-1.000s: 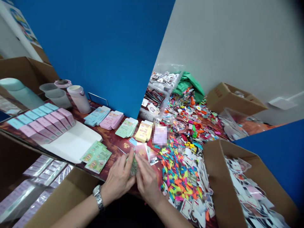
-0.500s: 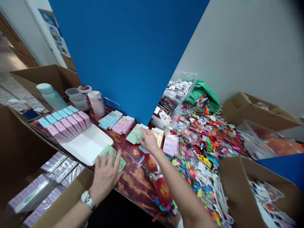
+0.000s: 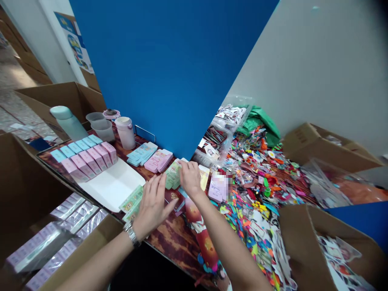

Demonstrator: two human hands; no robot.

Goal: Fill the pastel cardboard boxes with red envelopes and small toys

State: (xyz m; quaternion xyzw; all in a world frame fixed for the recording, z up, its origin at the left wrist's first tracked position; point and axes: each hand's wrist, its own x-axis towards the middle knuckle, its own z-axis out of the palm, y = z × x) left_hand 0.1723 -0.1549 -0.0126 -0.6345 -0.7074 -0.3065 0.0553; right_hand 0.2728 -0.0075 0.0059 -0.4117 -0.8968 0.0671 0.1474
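My right hand point(image 3: 190, 178) has its fingers curled at the right edge of a green card point(image 3: 173, 174) from the middle pile; whether it grips the card is hidden. My left hand point(image 3: 154, 202) reaches toward the same card, fingers extended and its fingertips near the card's lower left. Green cards point(image 3: 133, 202) lie by the white sheet point(image 3: 110, 184), partly behind my left hand. Blue cards point(image 3: 142, 153) and pink cards point(image 3: 158, 160) are stacked to the left, yellow cards point(image 3: 204, 176) and purple cards point(image 3: 217, 188) to the right.
Pink and blue small boxes point(image 3: 91, 159) stand in rows at the left, near a white cup point(image 3: 125, 133) and a teal bottle point(image 3: 69, 123). A blue panel point(image 3: 169, 72) rises behind the cards. Colourful small items point(image 3: 263, 186) cover the right side. An open carton point(image 3: 294, 242) is at the lower right.
My left hand has moved up and right, off the green cards by the white sheet. The middle green card is now tilted, and my right hand's fingers are more curled beside it.
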